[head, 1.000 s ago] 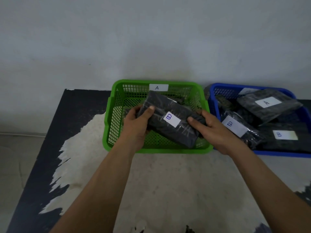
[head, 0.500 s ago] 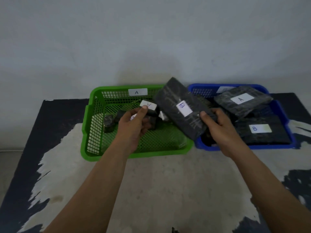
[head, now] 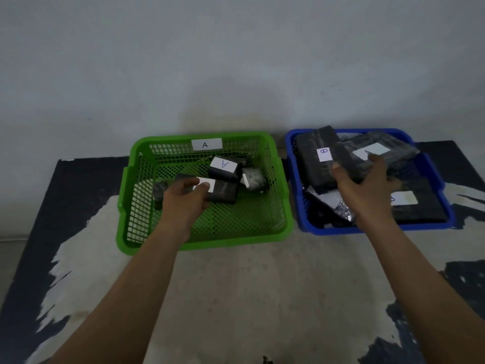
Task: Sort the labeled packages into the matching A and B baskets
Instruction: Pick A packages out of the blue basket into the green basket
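The left hand [head: 183, 203] pinches a package [head: 223, 192], its letter covered; the right hand [head: 364, 190] rests on the B package [head: 312, 166], grip unclear.

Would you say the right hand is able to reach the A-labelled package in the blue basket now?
Probably yes: the A-labelled package lies uncovered in the blue basket, and the right hand has fingertips at its edge, though its thumb rests on the B-labelled package.

Dim, flat indoor light.
A soft shadow lies on the wall [head: 231, 101]; the right hand [head: 367, 187] looks slightly smeared, and the table [head: 262, 298] edges splay outward (wide lens).
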